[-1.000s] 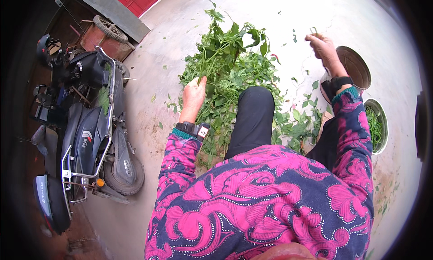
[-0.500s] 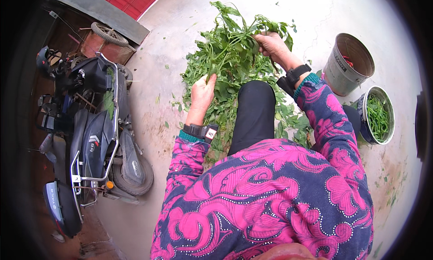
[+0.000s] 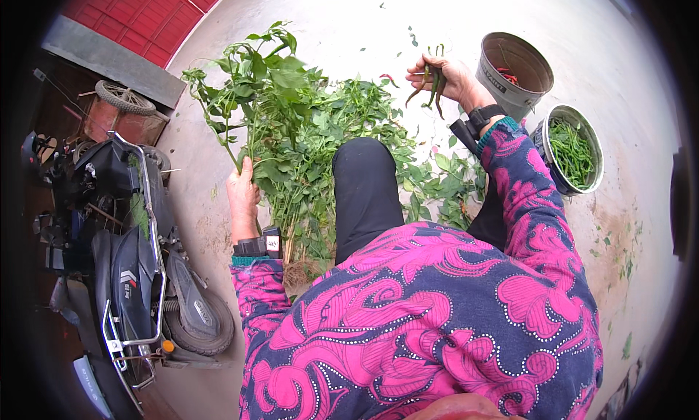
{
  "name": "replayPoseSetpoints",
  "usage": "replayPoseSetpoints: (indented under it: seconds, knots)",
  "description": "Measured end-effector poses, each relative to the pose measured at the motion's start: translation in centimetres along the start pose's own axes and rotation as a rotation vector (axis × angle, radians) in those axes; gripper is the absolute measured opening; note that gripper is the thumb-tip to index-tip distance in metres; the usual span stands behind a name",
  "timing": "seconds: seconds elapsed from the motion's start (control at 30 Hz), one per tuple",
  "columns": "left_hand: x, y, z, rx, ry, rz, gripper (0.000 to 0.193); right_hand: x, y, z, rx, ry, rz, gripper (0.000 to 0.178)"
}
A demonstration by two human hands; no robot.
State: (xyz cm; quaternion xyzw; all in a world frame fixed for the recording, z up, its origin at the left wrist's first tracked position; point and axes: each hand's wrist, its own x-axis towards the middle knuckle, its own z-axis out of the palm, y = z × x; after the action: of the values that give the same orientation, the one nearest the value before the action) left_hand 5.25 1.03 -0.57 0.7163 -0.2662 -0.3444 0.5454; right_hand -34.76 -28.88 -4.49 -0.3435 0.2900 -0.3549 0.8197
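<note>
My left hand [image 3: 245, 195] is closed round the stems of an uprooted pepper plant [image 3: 273, 77], whose leafy top stands up and spreads away from me. Several dark chili peppers [image 3: 435, 85] hang from the fingers of my right hand [image 3: 453, 79], which is raised to the right of the plants and just left of the metal bucket. Between the two hands a heap of pulled pepper plants [image 3: 342, 118] covers the ground, with roots showing near my left forearm. A red pepper [image 3: 388, 78] shows at the heap's far right edge.
On the right stands a grey metal bucket [image 3: 502, 92] with some red peppers inside. Beside it, nearer me, a smaller bucket [image 3: 539, 139] holds green chili peppers [image 3: 570, 152]. A parked electric scooter [image 3: 138, 267] and a wheeled cart [image 3: 120, 121] line the left side. Loose leaves dot the concrete.
My left hand has swung left with the plant. My right hand has come away from the foliage, moving toward the metal bucket with dark peppers in its fingers. The view has shifted right.
</note>
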Motion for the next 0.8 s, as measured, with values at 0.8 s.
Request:
replayPoseSetpoints:
  seconds: [0.8]
  knots:
    - [0.8, 2.0, -3.2, -0.547, -0.38, -0.122, 0.055, 1.3, -22.8, -20.9, -1.817, 1.0, 0.04, 0.059]
